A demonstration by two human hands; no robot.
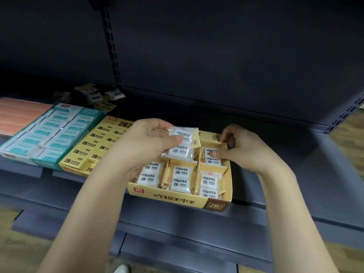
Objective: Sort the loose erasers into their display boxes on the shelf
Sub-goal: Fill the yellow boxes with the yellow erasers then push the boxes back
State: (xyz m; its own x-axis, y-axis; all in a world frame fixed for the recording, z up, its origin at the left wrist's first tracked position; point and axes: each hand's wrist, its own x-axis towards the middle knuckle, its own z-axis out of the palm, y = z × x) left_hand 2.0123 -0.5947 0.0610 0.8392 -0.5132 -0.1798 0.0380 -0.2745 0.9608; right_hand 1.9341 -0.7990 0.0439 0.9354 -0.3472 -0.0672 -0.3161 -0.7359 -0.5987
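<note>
Left hand has its grip clamped on a wrapped 2B eraser pack, held just above the yellow display box on the shelf. Right hand pinches the box's back-right divider flap. More packs sit in the compartments, and loose erasers lie at the back left behind the teal box.

"2B" is printed on the clear-wrapped white eraser packs at frame centre, on their yellow cardboard display box, and on the yellow sleeved erasers left of centre.
</note>
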